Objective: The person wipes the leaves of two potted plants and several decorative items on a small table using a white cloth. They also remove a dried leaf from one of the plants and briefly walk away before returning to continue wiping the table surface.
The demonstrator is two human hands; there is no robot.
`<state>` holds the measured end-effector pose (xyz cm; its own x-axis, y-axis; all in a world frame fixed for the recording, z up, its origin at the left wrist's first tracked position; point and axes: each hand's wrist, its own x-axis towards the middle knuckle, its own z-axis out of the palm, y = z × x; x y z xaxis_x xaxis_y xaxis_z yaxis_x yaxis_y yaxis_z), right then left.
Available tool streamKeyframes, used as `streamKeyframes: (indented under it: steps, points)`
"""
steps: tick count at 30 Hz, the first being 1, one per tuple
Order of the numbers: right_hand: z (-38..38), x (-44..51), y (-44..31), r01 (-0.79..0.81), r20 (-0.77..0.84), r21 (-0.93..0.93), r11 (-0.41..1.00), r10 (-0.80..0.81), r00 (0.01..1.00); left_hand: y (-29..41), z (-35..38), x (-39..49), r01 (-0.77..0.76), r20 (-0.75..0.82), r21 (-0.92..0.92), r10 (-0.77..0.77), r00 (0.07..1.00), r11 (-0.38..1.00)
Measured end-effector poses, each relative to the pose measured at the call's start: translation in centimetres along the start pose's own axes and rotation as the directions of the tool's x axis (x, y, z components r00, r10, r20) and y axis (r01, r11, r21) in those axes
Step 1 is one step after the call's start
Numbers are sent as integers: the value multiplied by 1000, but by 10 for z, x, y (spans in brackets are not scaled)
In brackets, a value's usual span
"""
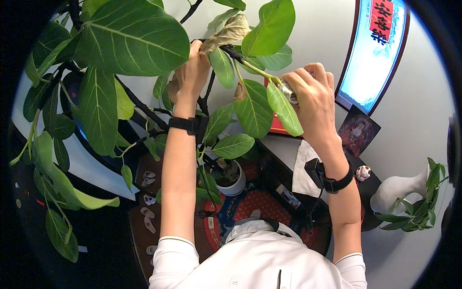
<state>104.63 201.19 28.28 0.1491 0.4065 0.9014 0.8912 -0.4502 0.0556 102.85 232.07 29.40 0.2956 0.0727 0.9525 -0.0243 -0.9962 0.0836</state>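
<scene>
A large broad-leaved potted plant, its green leaves [131,39] spreading across the upper left, stands before me. My left hand [193,77] is raised among them, its fingers closed at a dark branch [234,54]; a big leaf partly covers that hand. Beside its fingertips hangs a dry, curled brown leaf [229,32]. My right hand [312,94] grips a crumpled whitish cloth or wipe [287,92], mostly hidden in the fingers. It is at the green tip of the same branch, right behind a small light-green leaf [283,108].
The plant's white ribbed pot [232,184] stands below, near a red patterned rug [261,206]. Right of it are a dark cabinet [274,155], a white cloth [306,169], a lucky-cat figurine [363,173] and a white vase [397,191]. A framed picture [371,65] hangs on the wall. Slippers [148,213] line the left.
</scene>
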Motion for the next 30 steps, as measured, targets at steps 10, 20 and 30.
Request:
streamKeyframes:
  steps: [10, 20, 30]
  points:
    - [1, -1, 0, -5, -4, -20, 1000, 5, 1000, -8, 29, -11, 526, 118, -619, -593, 797, 584]
    - [-2, -2, 1, -11, -5, -20, 1000, 11, 1000, -25, -12, 17, 752, 743, -655, -247, 623, -73]
    - [-1, -3, 5, -16, 15, -33, 999, 17, 1000, -18, 15, 3, 665, 634, -722, -568, 525, -191]
